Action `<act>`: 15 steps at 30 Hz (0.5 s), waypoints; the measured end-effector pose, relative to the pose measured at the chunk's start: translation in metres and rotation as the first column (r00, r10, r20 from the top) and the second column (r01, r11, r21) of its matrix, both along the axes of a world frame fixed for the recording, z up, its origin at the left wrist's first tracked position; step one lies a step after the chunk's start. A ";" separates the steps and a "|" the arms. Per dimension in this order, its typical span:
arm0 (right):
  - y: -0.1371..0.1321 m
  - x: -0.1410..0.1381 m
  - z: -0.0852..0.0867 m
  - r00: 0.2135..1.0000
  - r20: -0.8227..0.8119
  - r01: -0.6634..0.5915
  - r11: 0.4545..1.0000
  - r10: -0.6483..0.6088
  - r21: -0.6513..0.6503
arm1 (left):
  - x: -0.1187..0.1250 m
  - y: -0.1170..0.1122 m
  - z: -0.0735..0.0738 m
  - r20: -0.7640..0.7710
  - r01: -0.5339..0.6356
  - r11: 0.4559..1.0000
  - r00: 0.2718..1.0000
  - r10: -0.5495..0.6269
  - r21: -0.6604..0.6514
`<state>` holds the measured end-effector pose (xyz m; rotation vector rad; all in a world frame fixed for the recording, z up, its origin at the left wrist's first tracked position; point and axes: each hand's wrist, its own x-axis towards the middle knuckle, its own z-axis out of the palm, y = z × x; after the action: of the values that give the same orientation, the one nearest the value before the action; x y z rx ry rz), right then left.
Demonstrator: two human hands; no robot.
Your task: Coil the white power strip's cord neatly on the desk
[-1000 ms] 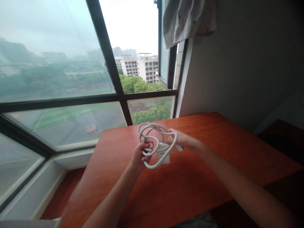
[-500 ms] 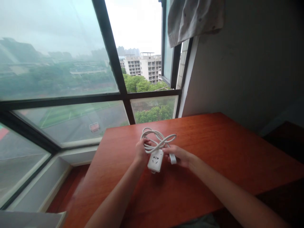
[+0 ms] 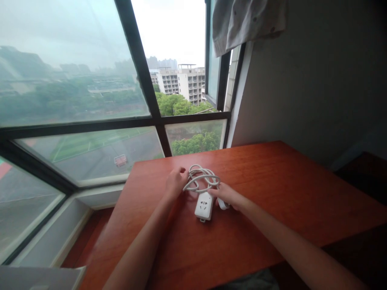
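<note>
A white extension cord lies on the reddish-brown wooden table (image 3: 260, 173), its cable (image 3: 202, 177) in loose loops. The socket block (image 3: 204, 206) rests face up nearer to me, its holes showing. My right hand (image 3: 228, 196) is closed on the cord, with thumb and fingers at the block's upper right corner and the looped cable. A white piece, probably the plug (image 3: 223, 204), shows beneath that hand. At the left edge of the loops is my left hand (image 3: 177, 182), fingers curled in. What it holds, if anything, is hidden.
Dark-framed windows (image 3: 155, 121) stand beyond the table, with one pane swung open. A curtain (image 3: 248, 24) hangs at upper right beside a grey wall (image 3: 308, 80). Some dark cloth (image 3: 254, 281) shows at the table's near edge.
My left hand has moved a little left, to the edge of the loops. The socket block and cable have shifted slightly right and now lie lower on the table.
</note>
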<state>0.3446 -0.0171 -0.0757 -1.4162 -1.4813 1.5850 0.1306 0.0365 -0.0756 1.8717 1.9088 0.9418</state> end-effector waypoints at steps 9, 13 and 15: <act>0.006 0.007 -0.008 0.837 0.530 -0.069 0.934 -0.137 0.350 | -0.006 -0.043 0.043 0.617 0.412 0.905 0.688 -0.384 0.104; 0.005 0.015 -0.007 0.834 0.530 -0.050 0.934 -0.157 0.354 | 0.000 -0.059 0.053 0.509 0.598 0.792 0.647 -0.568 0.124; 0.005 0.021 -0.008 0.857 0.500 -0.052 0.944 -0.126 0.327 | 0.001 -0.056 0.048 0.511 0.579 0.804 0.655 -0.557 0.136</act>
<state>0.3653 -0.0121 -0.0833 -1.7280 -1.8977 0.8938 0.1315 -0.0192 -0.0279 1.7615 0.9100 1.0365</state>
